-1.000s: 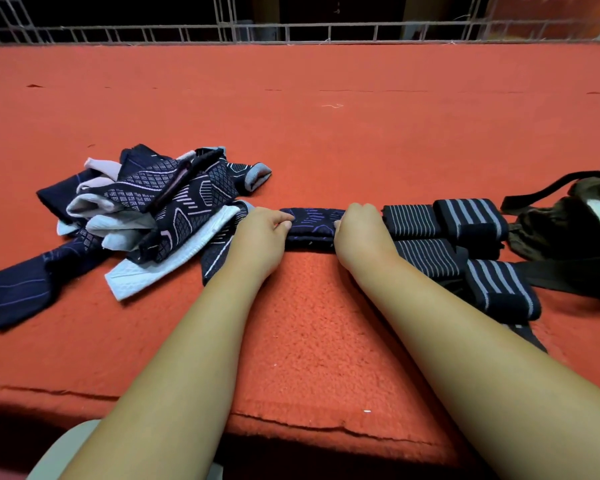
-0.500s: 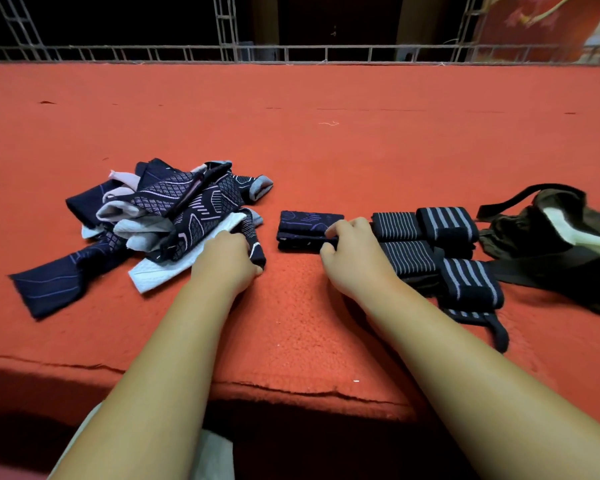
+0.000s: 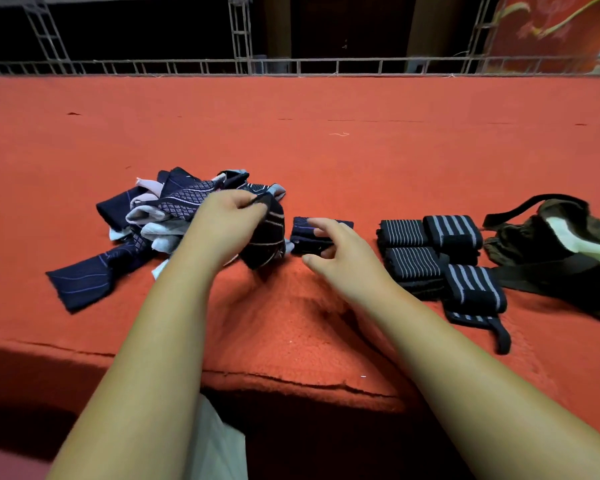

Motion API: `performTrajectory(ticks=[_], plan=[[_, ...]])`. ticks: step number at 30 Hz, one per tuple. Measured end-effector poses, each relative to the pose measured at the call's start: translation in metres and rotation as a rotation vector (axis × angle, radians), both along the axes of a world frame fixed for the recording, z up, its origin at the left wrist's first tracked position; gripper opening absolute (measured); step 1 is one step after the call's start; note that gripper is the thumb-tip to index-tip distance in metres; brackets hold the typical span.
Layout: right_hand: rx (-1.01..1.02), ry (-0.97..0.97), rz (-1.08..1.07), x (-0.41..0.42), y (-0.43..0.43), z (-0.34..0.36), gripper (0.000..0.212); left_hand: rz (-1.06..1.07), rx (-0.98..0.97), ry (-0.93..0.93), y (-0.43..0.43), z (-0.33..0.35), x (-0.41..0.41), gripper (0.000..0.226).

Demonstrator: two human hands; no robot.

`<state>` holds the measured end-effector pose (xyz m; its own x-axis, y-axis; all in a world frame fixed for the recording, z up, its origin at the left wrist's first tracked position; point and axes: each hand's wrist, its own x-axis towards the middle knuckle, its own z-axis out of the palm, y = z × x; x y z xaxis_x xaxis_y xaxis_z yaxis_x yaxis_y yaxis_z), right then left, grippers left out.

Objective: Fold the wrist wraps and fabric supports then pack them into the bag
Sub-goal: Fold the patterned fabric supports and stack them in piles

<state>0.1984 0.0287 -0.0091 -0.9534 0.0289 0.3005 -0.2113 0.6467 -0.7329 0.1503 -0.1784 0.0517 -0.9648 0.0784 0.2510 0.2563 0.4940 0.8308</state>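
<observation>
The left hand (image 3: 227, 225) is pinching a dark patterned fabric support (image 3: 267, 237) by its upper edge, thumb against curled fingers, and the cloth is hanging down just right of the palm. Directly behind and to the left of that hand, the pile (image 3: 160, 216) of unfolded supports is lying in a tangle on the red worktop (image 3: 326, 150).

The right hand (image 3: 340, 251) is hovering with its fingers loosely spread, holding nothing. A folded navy piece (image 3: 300, 239) is sitting under its fingertips, though I cannot tell whether they are touching it. Further to the right of that hand, the striped wrist wraps (image 3: 430, 251) are resting in a close group, and beyond them the bag (image 3: 548, 244) is slumping on its side.

My reading is that the person is starting the next fold.

- The lifted support may be caught in the pile, so a quick pull could be dragging neighbours along with it.
- The hanging cloth is dangling very near the folded navy piece, so a swing could be knocking that fold open.
- One wrap nearest the right forearm is trailing a loose strap tail (image 3: 492, 327), which could be snagging an arm and unrolling the wrap.
- The bag is looking collapsed, so packing with one hand may be pushing it away rather than filling it.
</observation>
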Motion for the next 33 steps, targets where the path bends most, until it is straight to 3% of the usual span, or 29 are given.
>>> performTrajectory(ticks=[3,8,11,17,19,21,23,25,29,31,33], plan=[[-0.044,-0.009,0.123,0.004,-0.001,0.017,0.073,-0.177,0.26,-0.147,-0.008,0.028,0.009,0.031],[-0.355,-0.226,0.341,0.014,0.002,0.036,0.023,-0.307,0.514,-0.397,-0.013,0.044,0.005,0.042],[-0.389,-0.196,0.29,0.02,0.005,0.038,0.011,-0.35,0.612,-0.501,-0.008,0.042,0.002,0.069],[-0.589,-0.165,0.086,0.028,0.017,0.035,0.01,-0.416,1.017,-0.556,0.021,0.027,0.012,0.077],[-0.676,-0.139,0.019,0.03,0.021,0.035,0.009,-0.435,0.912,-0.511,0.032,0.018,0.019,0.067],[-0.746,-0.122,-0.045,0.031,0.025,0.035,0.01,-0.47,0.716,-0.404,0.042,0.006,0.024,0.04],[-0.767,-0.106,-0.107,0.032,0.032,0.033,0.01,-0.497,0.607,-0.326,0.051,-0.007,0.027,0.034],[-0.742,-0.094,-0.155,0.033,0.038,0.031,0.011,-0.481,0.583,-0.284,0.059,-0.015,0.028,0.043],[-0.506,-0.136,-0.278,0.043,0.046,0.03,0.025,-0.325,0.599,-0.232,0.074,-0.022,0.026,0.043],[-0.487,-0.153,-0.254,0.05,0.05,0.027,0.047,-0.257,0.614,-0.223,0.08,-0.025,0.024,0.04],[-0.462,-0.143,-0.158,0.057,0.053,0.024,0.053,-0.201,0.628,-0.21,0.083,-0.028,0.021,0.034]])
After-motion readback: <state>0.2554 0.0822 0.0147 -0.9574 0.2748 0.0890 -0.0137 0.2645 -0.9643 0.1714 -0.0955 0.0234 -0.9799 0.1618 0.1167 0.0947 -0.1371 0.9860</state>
